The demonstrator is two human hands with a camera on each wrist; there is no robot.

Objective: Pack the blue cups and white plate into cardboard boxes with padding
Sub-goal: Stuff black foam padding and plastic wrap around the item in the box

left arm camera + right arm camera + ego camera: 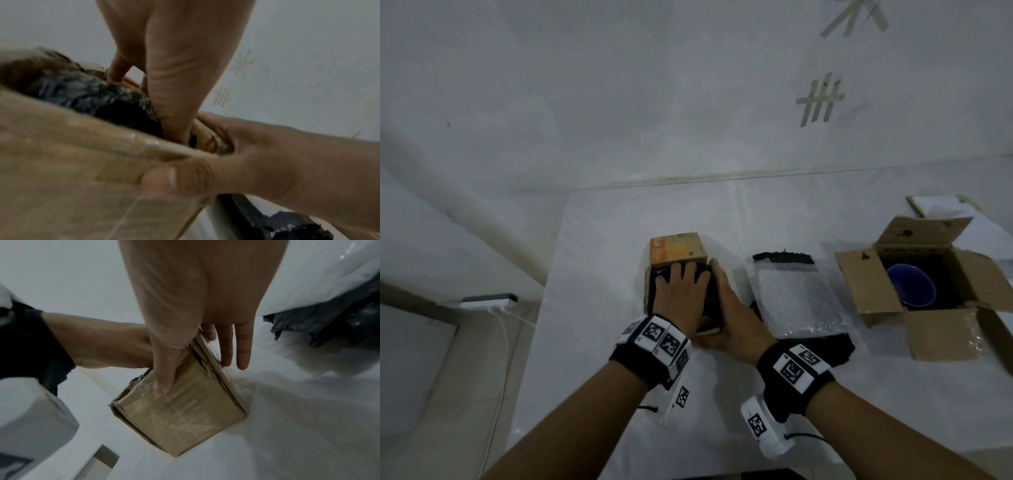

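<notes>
A small cardboard box (pixel 676 251) with an orange far flap stands on the white table, seen close in the wrist views (pixel 72 162) (pixel 180 415). My left hand (pixel 681 291) lies flat, fingers spread, and presses on the black padding (pixel 82 95) inside it. My right hand (pixel 729 318) grips the box's near right corner, thumb on the near wall (pixel 162 386) and fingers along the raised right flap. What lies under the padding is hidden. A blue cup (pixel 911 284) sits on black padding in a larger open box (pixel 873 284) at the right.
Between the two boxes a bubble wrap sheet (pixel 794 301) lies on a black padding sheet (pixel 822 346). A flat white thing (pixel 941 205) shows behind the larger box. The table's left edge (pixel 558 260) drops off beside a white power strip (pixel 488 303) and its cable.
</notes>
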